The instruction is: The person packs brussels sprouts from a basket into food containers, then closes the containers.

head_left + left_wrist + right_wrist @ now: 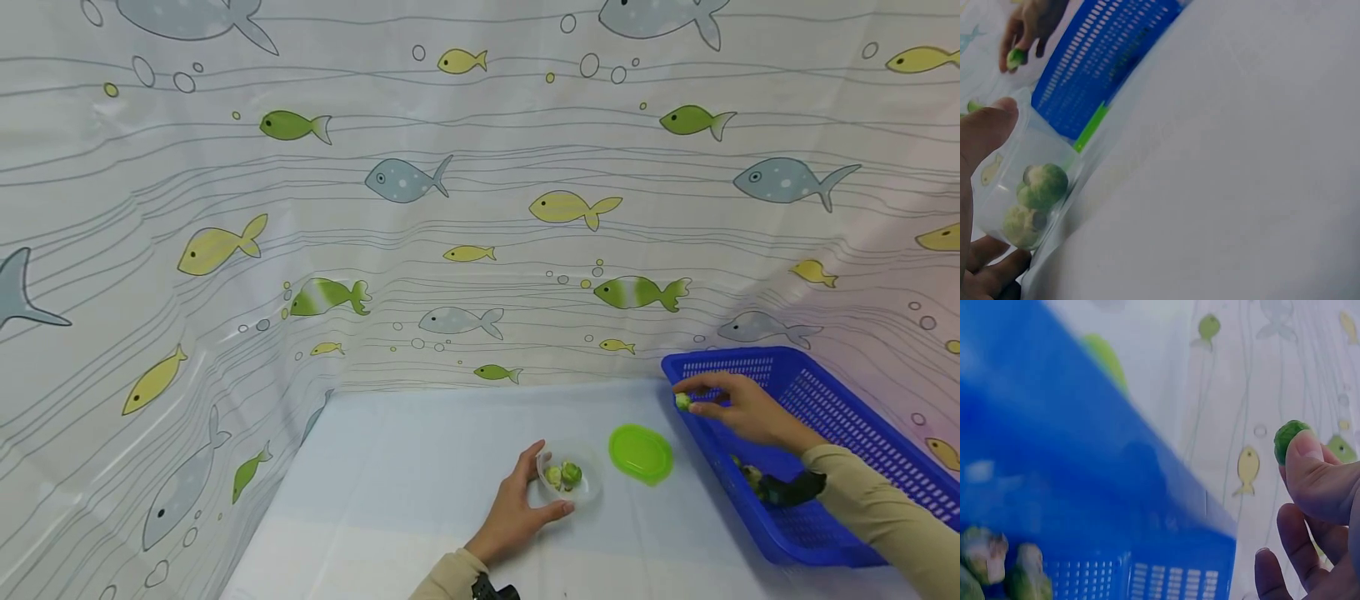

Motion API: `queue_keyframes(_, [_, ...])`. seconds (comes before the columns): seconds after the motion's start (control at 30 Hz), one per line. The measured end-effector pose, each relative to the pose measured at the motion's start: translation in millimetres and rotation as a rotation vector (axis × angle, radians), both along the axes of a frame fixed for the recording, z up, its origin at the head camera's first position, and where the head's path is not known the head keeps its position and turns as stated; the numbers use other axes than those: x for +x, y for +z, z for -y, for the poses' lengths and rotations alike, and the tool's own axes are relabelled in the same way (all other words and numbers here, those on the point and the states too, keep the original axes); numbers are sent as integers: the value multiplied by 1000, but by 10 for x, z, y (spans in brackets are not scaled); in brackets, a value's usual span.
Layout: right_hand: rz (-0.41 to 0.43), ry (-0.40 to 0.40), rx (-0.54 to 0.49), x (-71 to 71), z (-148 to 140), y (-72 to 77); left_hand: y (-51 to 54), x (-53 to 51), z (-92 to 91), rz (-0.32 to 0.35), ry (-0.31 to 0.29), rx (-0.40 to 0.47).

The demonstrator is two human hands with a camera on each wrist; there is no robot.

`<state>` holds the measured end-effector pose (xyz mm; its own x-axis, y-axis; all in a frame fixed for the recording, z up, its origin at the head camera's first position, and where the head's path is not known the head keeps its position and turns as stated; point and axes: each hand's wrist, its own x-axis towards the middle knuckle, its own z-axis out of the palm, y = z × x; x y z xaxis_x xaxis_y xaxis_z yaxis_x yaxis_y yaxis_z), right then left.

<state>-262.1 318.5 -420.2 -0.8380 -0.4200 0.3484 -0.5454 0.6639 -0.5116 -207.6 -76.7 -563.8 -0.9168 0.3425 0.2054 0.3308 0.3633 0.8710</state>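
Between thumb and finger, my right hand (738, 406) pinches a Brussels sprout (682, 402) above the left rim of the blue basket (840, 400). In the right wrist view the same sprout (1289, 440) shows green beyond the thumb. My left hand (517, 507) grips a clear round plastic tub (592, 487) from its left side, thumb and fingers spread around the wall. Two Brussels sprouts (1044, 186) rest at the bottom of the tub, seen through its side in the left wrist view.
Just right of the tub, a bright green lid (641, 454) lies flat on the white tabletop (390, 467). More sprouts (1029, 575) sit inside the basket, partly hidden by the right wrist in the head view. A fish-patterned curtain (480, 208) hangs behind the table.
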Motion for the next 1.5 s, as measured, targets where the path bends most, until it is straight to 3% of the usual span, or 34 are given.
queue_keyframes(0.63, [57, 126, -24, 45, 462, -188, -6, 13, 26, -1, 4, -6])
queue_keyframes(1.0, [117, 175, 3, 78, 733, -302, 20, 8, -3, 43, 6, 3])
queue_keyframes(1.2, [192, 211, -1, 110, 900, -395, 24, 6, -2, 34, 8, 5])
queue_keyframes(1.5, [164, 286, -10, 146, 1120, -470, 44, 11, -11, 32, 0, 5])
